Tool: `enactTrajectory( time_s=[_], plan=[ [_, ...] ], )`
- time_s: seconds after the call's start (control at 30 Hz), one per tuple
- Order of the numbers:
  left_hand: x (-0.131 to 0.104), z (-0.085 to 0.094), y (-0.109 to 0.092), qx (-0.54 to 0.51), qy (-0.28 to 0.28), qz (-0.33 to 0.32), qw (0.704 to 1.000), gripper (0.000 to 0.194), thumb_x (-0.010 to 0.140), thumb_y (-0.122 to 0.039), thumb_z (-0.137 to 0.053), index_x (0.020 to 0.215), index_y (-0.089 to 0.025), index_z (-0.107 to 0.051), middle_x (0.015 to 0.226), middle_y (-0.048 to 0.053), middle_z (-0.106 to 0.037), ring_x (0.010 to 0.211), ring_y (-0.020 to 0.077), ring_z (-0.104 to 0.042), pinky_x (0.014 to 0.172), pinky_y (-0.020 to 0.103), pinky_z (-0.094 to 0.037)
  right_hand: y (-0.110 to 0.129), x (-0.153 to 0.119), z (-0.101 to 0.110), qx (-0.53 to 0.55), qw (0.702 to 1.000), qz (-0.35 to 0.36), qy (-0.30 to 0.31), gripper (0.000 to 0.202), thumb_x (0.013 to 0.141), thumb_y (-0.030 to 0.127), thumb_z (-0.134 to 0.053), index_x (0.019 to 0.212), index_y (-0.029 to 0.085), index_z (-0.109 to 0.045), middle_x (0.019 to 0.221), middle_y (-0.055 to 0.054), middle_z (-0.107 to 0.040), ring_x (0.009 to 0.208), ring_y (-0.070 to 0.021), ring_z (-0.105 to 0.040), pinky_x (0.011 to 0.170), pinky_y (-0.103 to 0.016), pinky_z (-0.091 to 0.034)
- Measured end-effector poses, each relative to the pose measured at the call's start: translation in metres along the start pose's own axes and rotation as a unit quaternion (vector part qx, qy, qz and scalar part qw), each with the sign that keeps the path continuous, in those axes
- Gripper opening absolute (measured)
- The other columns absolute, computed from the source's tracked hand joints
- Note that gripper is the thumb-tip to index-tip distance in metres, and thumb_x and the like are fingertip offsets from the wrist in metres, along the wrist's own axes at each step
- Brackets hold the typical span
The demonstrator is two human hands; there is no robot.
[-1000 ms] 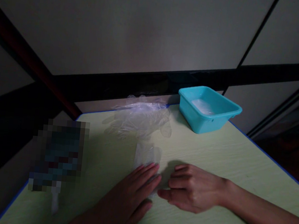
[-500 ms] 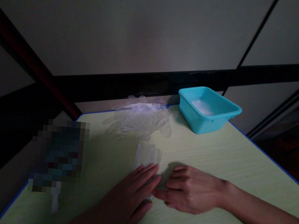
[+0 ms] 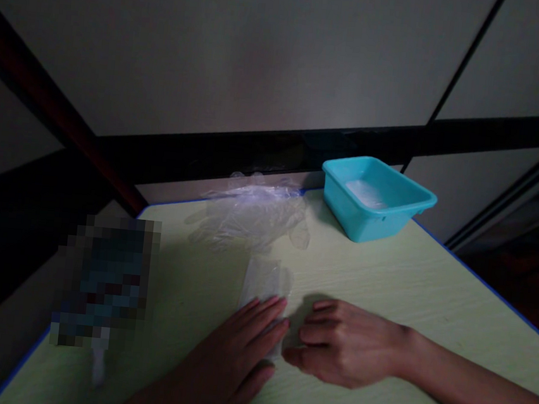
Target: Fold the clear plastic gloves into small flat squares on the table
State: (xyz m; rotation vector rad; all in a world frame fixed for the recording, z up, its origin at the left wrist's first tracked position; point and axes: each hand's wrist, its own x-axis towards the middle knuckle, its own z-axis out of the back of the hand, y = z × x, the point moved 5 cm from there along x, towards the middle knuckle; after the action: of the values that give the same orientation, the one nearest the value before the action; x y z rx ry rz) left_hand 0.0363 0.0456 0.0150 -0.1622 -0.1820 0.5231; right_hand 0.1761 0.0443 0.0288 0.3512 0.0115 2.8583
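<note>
My left hand (image 3: 241,345) lies flat with its fingers stretched across a folded clear plastic glove (image 3: 262,277), pressing it to the table. The far end of the folded glove shows beyond the fingertips; the rest is under the hand. Just right of it, my right hand (image 3: 332,343) rests on the table with its fingers curled in. Its index fingertip is close to the glove's right edge, and I see nothing held in it. Farther back lies a loose heap of clear plastic gloves (image 3: 253,216), spread near the table's back edge.
A turquoise plastic basin (image 3: 367,221) stands at the back right with some folded clear plastic inside. At the left edge is a blurred-out item (image 3: 107,281) with a white tail. The pale green table (image 3: 386,277) has a blue edge and meets wardrobe panels behind.
My right index finger has drawn back slightly to the right, away from the folded glove, and curled in. My left hand has stayed in place.
</note>
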Motion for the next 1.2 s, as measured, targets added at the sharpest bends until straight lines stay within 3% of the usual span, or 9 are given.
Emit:
enactTrajectory(
  time_s=[0.47,0.7,1.2],
  plan=[
    [0.0014,-0.0006,-0.0007,0.000,0.008,0.006,1.000,0.047,0.084,-0.012,-0.046,0.130,-0.014,-0.034,0.142,0.010,-0.030,0.131,0.0207,-0.023,0.104,0.041,-0.029,-0.0012,0.0018,0.0033,0.030,0.998,-0.036,0.044,0.030,0.094,0.023,-0.034,0.122,0.020,-0.044,0.074,0.001,-0.058,0.065,-0.0143,-0.049,0.063,-0.030,-0.031],
    [0.0004,-0.0022,0.0017,0.008,0.003,0.006,1.000,0.050,0.085,-0.012,-0.045,0.132,-0.016,-0.030,0.143,0.009,-0.028,0.131,0.0206,-0.023,0.103,0.041,-0.031,-0.0022,0.0028,0.0028,0.041,0.996,-0.064,0.050,0.024,0.094,0.023,-0.035,0.109,0.019,-0.053,0.083,-0.001,-0.062,0.075,-0.0147,-0.053,0.068,-0.030,-0.032],
    [0.0022,0.0022,-0.0011,0.001,-0.007,0.008,1.000,0.047,0.086,-0.014,-0.043,0.131,-0.016,-0.033,0.142,0.008,-0.030,0.130,0.0209,-0.026,0.102,0.040,-0.032,-0.0017,0.0030,0.0029,0.023,0.997,-0.059,0.042,0.023,0.094,0.023,-0.036,0.106,0.019,-0.054,0.079,0.000,-0.061,0.071,-0.0144,-0.052,0.066,-0.030,-0.031]
  ],
)
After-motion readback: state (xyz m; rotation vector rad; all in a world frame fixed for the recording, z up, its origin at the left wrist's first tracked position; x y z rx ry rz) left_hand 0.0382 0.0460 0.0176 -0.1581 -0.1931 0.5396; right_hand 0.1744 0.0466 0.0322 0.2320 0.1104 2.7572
